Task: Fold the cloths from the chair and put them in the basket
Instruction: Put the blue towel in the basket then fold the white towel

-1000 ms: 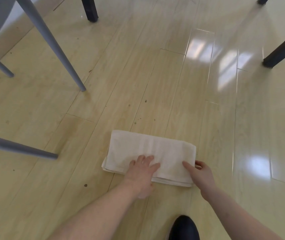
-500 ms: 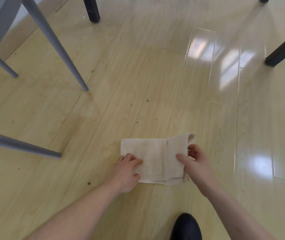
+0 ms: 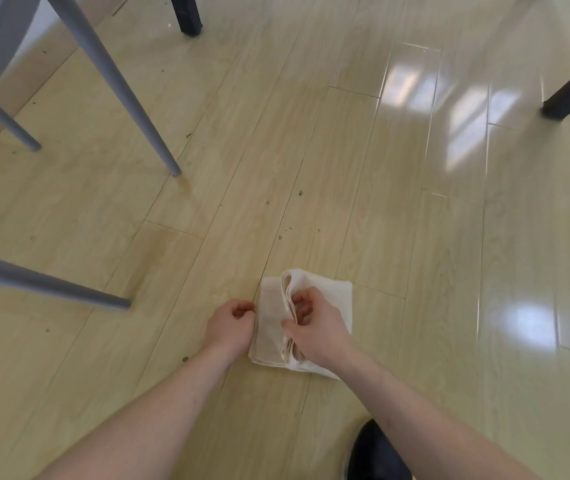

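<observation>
pale wood-plank floor [image 3: 311,150], glossy with window glare at right, crossed by 3 grey chair legs [image 3: 117,88] at left and 2 dark legs [image 3: 186,13] at the far edge. cream cloth [image 3: 269,323], folded small, flat on the floor near the bottom centre; right hand [image 3: 314,330] on top, thumb and curled fingers pinching a raised stack of folded layers. left hand [image 3: 230,327] curled at the cloth's left edge, grip on it impossible to tell; dark shoe toe [image 3: 373,452] at the bottom.

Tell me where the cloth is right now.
The cloth lies on the wooden floor, low and centre in the head view, between the left hand and right hand.
</observation>
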A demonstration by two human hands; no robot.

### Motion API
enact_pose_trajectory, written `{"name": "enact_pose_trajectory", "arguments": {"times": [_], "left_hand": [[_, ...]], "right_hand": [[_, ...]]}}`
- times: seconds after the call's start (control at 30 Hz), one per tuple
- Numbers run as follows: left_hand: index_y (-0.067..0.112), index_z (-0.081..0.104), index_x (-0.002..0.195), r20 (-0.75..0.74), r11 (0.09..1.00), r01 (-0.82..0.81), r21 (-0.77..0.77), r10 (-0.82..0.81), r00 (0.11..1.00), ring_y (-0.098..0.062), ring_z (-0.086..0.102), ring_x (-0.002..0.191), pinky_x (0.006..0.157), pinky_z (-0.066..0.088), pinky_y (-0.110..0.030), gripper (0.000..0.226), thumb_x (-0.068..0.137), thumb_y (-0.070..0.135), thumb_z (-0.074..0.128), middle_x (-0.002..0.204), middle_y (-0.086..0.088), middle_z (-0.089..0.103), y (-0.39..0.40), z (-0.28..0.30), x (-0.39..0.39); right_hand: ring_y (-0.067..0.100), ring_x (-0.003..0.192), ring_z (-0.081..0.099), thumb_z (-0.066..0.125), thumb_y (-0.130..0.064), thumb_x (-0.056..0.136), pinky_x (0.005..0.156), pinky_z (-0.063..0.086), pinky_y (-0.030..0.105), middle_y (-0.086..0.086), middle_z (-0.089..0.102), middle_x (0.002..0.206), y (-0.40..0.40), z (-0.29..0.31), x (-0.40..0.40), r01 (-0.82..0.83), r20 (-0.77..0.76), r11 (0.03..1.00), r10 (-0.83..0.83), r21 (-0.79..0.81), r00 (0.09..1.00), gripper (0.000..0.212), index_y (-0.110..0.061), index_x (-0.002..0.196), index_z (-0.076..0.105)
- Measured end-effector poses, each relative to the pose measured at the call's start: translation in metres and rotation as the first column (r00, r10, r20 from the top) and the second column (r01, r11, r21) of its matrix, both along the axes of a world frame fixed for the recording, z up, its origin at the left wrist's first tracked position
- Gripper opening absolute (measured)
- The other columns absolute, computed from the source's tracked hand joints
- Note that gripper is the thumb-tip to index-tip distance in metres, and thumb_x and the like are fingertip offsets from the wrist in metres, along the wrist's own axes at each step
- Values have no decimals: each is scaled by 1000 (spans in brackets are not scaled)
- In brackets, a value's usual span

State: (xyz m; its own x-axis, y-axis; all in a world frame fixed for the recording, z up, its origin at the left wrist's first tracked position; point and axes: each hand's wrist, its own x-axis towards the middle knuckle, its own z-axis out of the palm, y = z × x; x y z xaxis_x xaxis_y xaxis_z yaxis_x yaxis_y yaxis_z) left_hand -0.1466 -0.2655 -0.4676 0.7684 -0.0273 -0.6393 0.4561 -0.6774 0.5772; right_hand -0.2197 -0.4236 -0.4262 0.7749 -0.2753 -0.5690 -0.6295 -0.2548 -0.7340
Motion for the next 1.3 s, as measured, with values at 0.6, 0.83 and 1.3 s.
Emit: {"name": "enact_pose_trajectory", "arguments": {"times": [0.6, 0.83, 1.3], "left_hand": [[23, 28, 158, -36, 771, 614, 167, -618, 785, -27, 36, 141, 110, 44, -45, 88, 82, 40, 69, 149, -2, 46, -47, 8, 47], [33, 63, 102, 224, 666, 683, 298, -745, 628, -17, 45, 108, 83, 40, -28, 20, 84, 25, 63, 94, 16, 52, -45, 20, 43], [22, 55, 85, 589, 631, 675, 383, -730, 348, -14, 41, 79, 64, 31, -24, 51, 50, -13, 68, 87, 9, 52, -19, 5, -1]], "right_hand": [[18, 111, 63, 74, -29, 86, 97, 54, 37, 0, 62, 132, -77, -26, -2, 236, -176, 971, -237, -31, 955, 71, -20, 149, 43], [12, 95, 67, 74, -28, 82, 71, 50, 24, -9, 70, 107, -85, -19, -1, 93, -93, 989, -105, -118, 990, 37, -26, 119, 71], [-4, 111, 54, 67, 1, 83, 83, 50, 19, -32, 47, 137, -52, -30, -66, 55, 231, 925, 36, -377, 972, 42, -35, 97, 50]]}}
